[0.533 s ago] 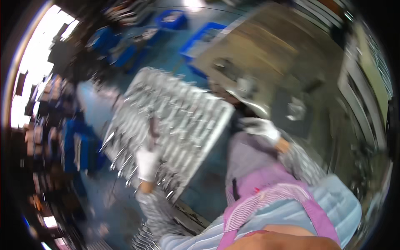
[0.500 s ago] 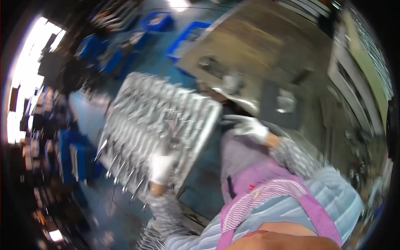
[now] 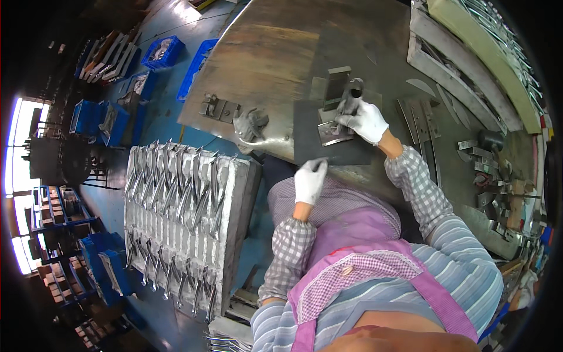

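My right hand (image 3: 368, 122), in a white glove, is closed round a dark metal tool with a round end (image 3: 353, 92). It hovers over a metal block fixture (image 3: 335, 134) on a dark mat (image 3: 308, 126). My left hand (image 3: 311, 183), gloved too with grey-stained fingertips, is at the mat's near edge by my apron. Its fingers are curled together; whatever they hold, if anything, cannot be made out. Left of me stands a light grey rack (image 3: 231, 234) with two rows of long shiny metal pieces (image 3: 190, 188).
On the metal workbench (image 3: 264, 64) lie a crumpled grey cloth (image 3: 251, 124) and a small clamp-like block (image 3: 220, 108). Flat metal strips (image 3: 419, 120) and a long grey tray (image 3: 451, 70) are at the right. Blue bins (image 3: 164, 51) stand on the floor.
My view has turned toward the bench. My left hand has left the rack for the mat's edge. My right hand has moved from my lap to above the fixture, gripping the dark tool.
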`<move>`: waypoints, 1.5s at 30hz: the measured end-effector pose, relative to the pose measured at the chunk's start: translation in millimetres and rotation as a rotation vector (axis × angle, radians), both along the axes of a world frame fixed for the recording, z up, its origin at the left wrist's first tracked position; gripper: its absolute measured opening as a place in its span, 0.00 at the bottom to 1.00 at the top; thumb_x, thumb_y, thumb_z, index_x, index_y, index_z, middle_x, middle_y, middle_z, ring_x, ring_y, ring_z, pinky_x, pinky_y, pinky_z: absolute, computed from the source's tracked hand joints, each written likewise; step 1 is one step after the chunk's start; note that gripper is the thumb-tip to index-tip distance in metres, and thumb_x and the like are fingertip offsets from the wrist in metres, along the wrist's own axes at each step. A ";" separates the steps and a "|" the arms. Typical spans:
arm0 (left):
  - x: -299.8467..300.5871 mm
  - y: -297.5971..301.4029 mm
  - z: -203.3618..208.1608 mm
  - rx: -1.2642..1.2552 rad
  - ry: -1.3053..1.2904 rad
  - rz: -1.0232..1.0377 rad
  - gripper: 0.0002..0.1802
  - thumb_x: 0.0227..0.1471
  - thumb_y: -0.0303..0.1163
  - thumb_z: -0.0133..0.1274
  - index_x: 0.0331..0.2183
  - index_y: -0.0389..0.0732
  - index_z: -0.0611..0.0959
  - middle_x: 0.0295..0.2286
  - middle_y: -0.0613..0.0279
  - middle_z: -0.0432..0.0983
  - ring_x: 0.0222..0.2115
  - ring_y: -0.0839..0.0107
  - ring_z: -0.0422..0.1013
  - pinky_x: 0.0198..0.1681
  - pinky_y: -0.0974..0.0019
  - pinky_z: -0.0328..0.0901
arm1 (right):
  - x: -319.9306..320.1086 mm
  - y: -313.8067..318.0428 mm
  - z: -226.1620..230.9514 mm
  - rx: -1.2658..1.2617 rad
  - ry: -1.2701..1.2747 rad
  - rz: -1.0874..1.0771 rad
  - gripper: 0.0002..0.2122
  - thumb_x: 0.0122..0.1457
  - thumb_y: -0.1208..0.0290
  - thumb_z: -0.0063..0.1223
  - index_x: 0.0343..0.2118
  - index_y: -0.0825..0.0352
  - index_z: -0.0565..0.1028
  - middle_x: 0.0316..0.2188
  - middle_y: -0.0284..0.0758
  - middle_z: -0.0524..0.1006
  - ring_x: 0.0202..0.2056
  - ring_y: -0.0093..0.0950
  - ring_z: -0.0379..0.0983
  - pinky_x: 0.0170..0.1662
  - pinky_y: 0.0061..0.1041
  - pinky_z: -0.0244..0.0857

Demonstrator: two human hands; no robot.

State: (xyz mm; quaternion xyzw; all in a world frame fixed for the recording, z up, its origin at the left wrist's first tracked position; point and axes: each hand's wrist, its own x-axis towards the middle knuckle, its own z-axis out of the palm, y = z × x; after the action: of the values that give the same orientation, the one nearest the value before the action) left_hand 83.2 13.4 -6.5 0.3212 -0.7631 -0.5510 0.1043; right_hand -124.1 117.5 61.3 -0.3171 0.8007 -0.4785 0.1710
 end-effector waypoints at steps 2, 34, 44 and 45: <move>-18.7 -6.2 5.1 0.010 0.026 0.100 0.14 0.58 0.34 0.56 0.42 0.36 0.86 0.36 0.49 0.83 0.38 0.61 0.80 0.44 0.65 0.70 | -0.8 4.1 -4.9 -0.002 0.053 0.065 0.13 0.54 0.63 0.65 0.34 0.67 0.77 0.31 0.39 0.82 0.34 0.37 0.81 0.40 0.31 0.73; -83.3 -5.8 -4.6 -0.296 0.243 0.221 0.11 0.45 0.27 0.69 0.30 0.37 0.81 0.30 0.62 0.74 0.29 0.71 0.73 0.37 0.69 0.69 | -8.4 32.7 -51.5 -0.612 -0.617 -0.131 0.14 0.56 0.78 0.62 0.45 0.71 0.80 0.45 0.35 0.80 0.46 0.28 0.77 0.50 0.25 0.72; -81.2 -8.8 -1.2 -0.211 0.140 0.219 0.13 0.45 0.30 0.70 0.29 0.37 0.80 0.25 0.61 0.77 0.26 0.74 0.73 0.34 0.69 0.69 | 0.8 35.4 -83.4 -0.322 0.222 -0.017 0.13 0.45 0.74 0.71 0.36 0.66 0.82 0.42 0.36 0.79 0.43 0.33 0.77 0.46 0.29 0.72; -85.5 -8.2 0.5 -0.216 0.158 0.195 0.14 0.45 0.31 0.70 0.29 0.37 0.80 0.25 0.61 0.77 0.26 0.74 0.73 0.34 0.69 0.69 | -3.2 37.3 -83.1 -0.329 0.234 -0.020 0.13 0.45 0.74 0.71 0.36 0.66 0.82 0.42 0.36 0.79 0.43 0.33 0.77 0.46 0.29 0.72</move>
State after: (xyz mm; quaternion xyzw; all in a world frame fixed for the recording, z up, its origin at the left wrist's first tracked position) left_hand -2.3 5.1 -6.0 0.3364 -0.7725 -0.4766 0.2507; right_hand -127.3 154.8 -21.8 -0.3863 0.7291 -0.5646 0.0180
